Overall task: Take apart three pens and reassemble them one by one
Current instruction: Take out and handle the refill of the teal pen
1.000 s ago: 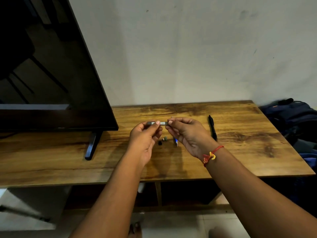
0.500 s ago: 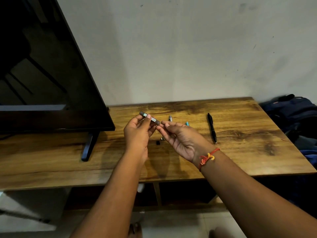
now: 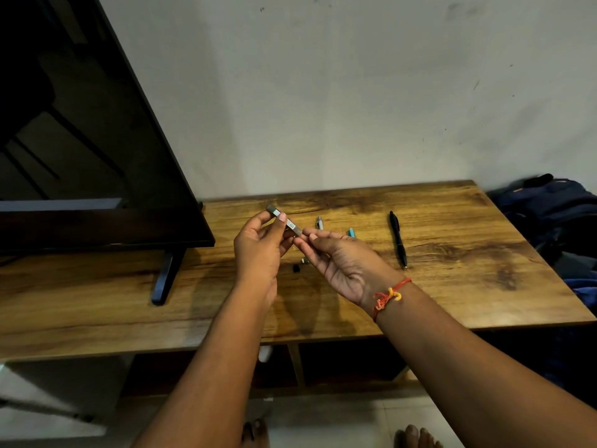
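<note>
- Grey barrel (image 3: pixel 284 219): in air, tilted, left of black pen (image 3: pixel 398 239).
- Left hand (image 3: pixel 258 250): thumb and fingers clamped on barrel's upper half.
- Right hand (image 3: pixel 342 263): fingertips pinched on barrel's lower end.
- Small loose parts (image 3: pixel 298 266): on table (image 3: pixel 452 286), left of black pen, below hands.
- Procedure: brace with left; twist or pull along barrel axis with right; avoid side load; work above table to catch released parts.

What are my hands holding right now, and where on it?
A grey pen barrel: the left hand pinches its upper half; the right hand meets its lower end with fingertips, grip unclear.
</note>
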